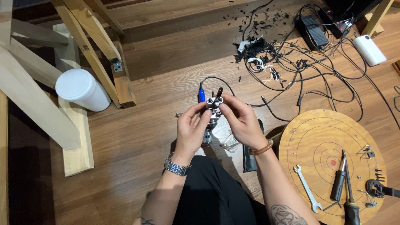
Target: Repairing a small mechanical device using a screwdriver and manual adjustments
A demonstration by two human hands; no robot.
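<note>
A small metal part sits between the two hands, raised above the wooden floor in front of the person's lap. The left hand grips it from the left side, thumb and fingers closed narrowly on its upper end, a metal watch on that wrist. The right hand closes on it from the right, fingertips pinching the top, a bead bracelet on that wrist. Both hands are holding the same part, their fingertips almost meeting over it.

The fingers cover most of the part's middle, so its full shape is hard to make out. Its lower end dips behind the left palm. A blue-tipped tool with a black cable shows just behind the part; whether it touches cannot be told.

What shows of the part is silvery and narrow, standing upright, with two short round tubes side by side at the top and a dark prong rising above them.

To the right lies a round wooden board carrying a wrench and two screwdrivers, cut off at the frame's bottom edge. A white tub stands well to the left
</note>
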